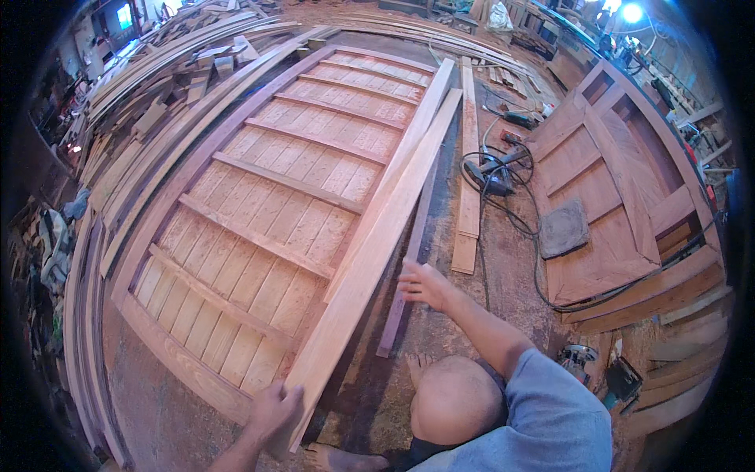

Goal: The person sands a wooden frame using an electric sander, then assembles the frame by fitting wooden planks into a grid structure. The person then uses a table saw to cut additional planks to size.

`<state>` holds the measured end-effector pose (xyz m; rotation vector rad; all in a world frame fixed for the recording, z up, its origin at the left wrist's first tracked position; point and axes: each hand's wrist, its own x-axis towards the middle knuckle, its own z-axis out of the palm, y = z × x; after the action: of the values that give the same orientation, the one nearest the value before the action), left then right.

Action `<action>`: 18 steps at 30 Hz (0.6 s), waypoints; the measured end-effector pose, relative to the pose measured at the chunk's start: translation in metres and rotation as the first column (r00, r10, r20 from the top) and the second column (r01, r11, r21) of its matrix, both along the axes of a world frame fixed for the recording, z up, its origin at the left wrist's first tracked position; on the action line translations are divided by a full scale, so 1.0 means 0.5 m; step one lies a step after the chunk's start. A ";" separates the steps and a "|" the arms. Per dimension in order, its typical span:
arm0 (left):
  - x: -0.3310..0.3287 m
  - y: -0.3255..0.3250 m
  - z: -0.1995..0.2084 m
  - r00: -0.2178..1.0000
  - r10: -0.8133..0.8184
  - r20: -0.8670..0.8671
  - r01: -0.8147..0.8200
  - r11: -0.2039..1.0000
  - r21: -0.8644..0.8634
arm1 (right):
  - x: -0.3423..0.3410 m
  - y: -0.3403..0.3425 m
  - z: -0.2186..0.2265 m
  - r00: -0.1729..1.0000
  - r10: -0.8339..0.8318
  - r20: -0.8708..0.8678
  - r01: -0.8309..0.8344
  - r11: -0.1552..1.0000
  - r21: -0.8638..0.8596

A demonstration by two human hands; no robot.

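A long, pale wooden plank slants up and away from me, along the right side of a large door-like wooden panel. My left hand is closed around the plank's near end. To the right of the plank is my right hand, fingers spread, with nothing in it; I cannot tell whether its fingertips touch the plank. Behind this plank, a second pale plank lies along the panel's right edge. Several crosspieces span the panel's boards. A narrow dark strip of wood lies under my right hand.
A corded power tool rests by narrow boards on the right. Beyond it lies another framed panel with a grey square block on it. A router-like tool stands near my right elbow. Stacked timber lines the left.
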<state>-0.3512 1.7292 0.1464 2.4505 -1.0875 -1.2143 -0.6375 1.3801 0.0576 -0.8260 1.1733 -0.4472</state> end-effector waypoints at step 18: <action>0.142 0.215 -0.178 0.946 0.205 0.253 -0.148 0.963 -0.227 | 0.337 -0.129 -0.041 0.563 0.242 -0.790 -0.826 0.182 -0.533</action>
<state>-0.2803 1.8366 0.0573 2.5374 -0.9732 -0.6865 -0.4691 1.3154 0.0372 -2.4562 0.9274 -0.1197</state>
